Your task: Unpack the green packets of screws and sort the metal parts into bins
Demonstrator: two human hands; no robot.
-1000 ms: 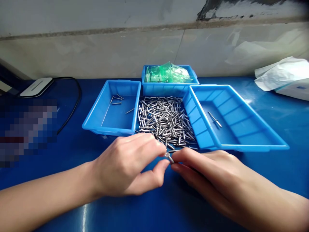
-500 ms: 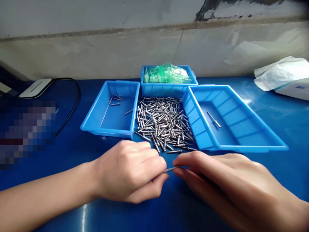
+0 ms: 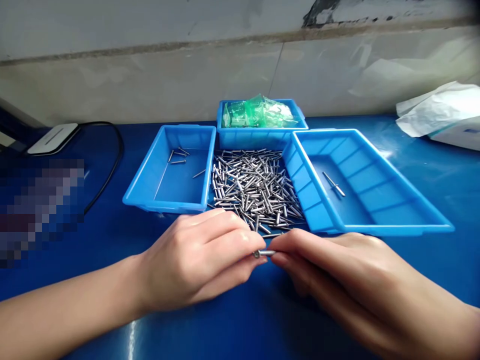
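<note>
A silver screw (image 3: 267, 253) lies level between my two hands, its head toward the left and its shank toward the right. My right hand (image 3: 348, 280) pinches the shank end between thumb and forefinger. The closed fingertips of my left hand (image 3: 206, 260) are at the head, which partly shows in front of them. Just beyond my hands, a pile of screws and rivets (image 3: 255, 185) covers the table between blue bins. Several screws (image 3: 178, 161) rest in the left bin (image 3: 167, 205). One rivet (image 3: 333, 184) lies in the right bin (image 3: 393, 230).
Behind the pile, a third blue bin (image 3: 258, 137) holds green plastic bags (image 3: 258, 114). A white flat device (image 3: 52, 139) with a black cable (image 3: 119, 145) sits at the left. White crumpled wrapping (image 3: 438, 110) is at the far right. A wall (image 3: 150, 85) bounds the blue table behind.
Between my hands, the threaded shank showed earlier; now the screw's head shows at my left fingertips. My left hand has shifted slightly up and right. The bins' contents look the same.
</note>
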